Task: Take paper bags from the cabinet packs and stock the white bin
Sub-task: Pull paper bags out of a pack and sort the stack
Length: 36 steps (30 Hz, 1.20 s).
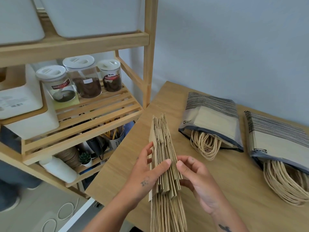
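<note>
Head view: the left hand (147, 171) and right hand (194, 178) clasp a stack of folded paper bags (164, 158) edge-up between them; two opened packs (212, 124) lie beyond the right hand.

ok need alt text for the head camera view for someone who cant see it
Two bare hands, left hand and right hand, hold a stack of folded paper bags on edge above a wooden table. Two opened packs lie at right, a wooden shelf at left.
</note>
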Motion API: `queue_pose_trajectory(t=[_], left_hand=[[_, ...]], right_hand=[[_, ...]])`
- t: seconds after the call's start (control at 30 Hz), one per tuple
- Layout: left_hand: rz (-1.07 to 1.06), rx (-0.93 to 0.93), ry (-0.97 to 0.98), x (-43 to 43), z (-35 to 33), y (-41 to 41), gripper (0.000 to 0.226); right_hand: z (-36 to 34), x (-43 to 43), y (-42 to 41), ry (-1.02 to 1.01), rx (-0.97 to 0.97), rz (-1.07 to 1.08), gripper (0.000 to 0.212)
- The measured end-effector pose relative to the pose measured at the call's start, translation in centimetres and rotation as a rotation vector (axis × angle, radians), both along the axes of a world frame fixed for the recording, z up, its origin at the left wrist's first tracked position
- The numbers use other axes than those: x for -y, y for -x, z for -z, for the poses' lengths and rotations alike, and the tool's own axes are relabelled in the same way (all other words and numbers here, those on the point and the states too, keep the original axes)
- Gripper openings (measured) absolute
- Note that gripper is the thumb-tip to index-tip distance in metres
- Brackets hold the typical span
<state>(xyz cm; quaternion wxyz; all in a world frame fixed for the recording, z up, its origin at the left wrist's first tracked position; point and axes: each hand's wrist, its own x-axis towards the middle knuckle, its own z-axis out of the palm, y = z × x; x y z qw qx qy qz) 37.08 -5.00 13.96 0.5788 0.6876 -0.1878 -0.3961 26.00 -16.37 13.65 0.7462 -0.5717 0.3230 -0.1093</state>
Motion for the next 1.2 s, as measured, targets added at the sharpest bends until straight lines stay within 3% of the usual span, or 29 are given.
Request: queue_pose_trajectory(t=[0.13,0.2,0.37,0.47,0.63,0.77,0.9,1.03,1.2], left_hand=[[-0.004,-0.035,-0.023,-0.2,0.1,-0.7,0.095],[-0.003,-0.053,-0.014,-0.4,0.0,-1.1,0.094],[-0.018,-0.076,-0.007,-0.6,-0.2,-1.7,0.08],[-0.029,-0.084,-0.02,-0.6,-0.2,-1.9,0.074],[-0.015,-0.058,-0.042,-0.7,-0.3,-2.1,0.083],[-0.014,-0.064,-0.049,-0.8,-0.4,-2.1,0.072],[0.0,-0.098,-0.049,-0.9,-0.5,-2.1,0.07],[0.024,-0.112,-0.034,-0.9,-0.5,-2.1,0.088],[0.022,-0.125,-0.014,-0.9,-0.6,-2.2,0.072]], right_hand=[[-0.3,0.1,0.1,-0.028,0.022,-0.011,0.029],[-0.7,-0.1,0.2,0.066,0.032,-0.002,0.025],[-1.0,-0.4,0.4,0.396,0.004,-0.012,0.05],[-0.7,-0.6,0.6,0.489,-0.025,-0.029,0.054],[-0.5,-0.6,0.7,0.476,-0.008,0.014,0.04],[-0.8,-0.8,0.5,0.431,0.004,0.021,0.03],[-0.9,-1.1,0.2,0.384,0.011,0.065,0.032],[-0.9,-1.1,0.2,0.339,0.043,0.08,0.031],[-1.0,-1.4,-0.3,0.228,0.125,0.008,0.034]])
